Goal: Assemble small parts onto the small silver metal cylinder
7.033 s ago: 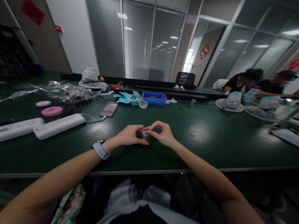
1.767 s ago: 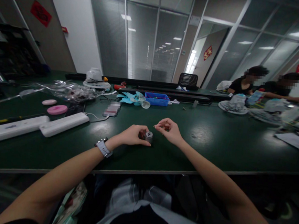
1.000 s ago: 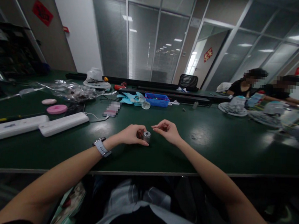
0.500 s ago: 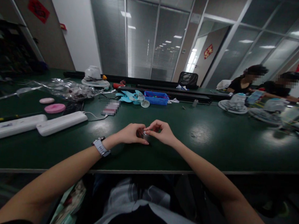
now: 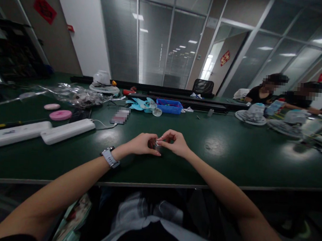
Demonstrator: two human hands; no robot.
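A small silvery cylindrical part [image 5: 157, 147] stands on the dark green table [image 5: 230, 159] in front of me. Curled around its left side is my left hand [image 5: 141, 144], thumb in front and fingers behind. My right hand [image 5: 176, 143] pinches at the top of the part, with thumb and index fingertips together over it. Whether a smaller piece sits between those fingertips is too small to tell. The lower part of the cylinder is dark and blurred.
Two white power strips [image 5: 67, 131], a pink disc [image 5: 60, 115], a phone [image 5: 121, 116] on a cable and crumpled plastic [image 5: 79, 96] lie left. Behind are blue fan blades [image 5: 142, 105] and a blue tray [image 5: 169, 106]. Two people sit at right near fan parts [image 5: 252, 114].
The camera view has shifted slightly. Both hands keep nearly the same pose around the small cylinder, with the right fingertips still at its top.
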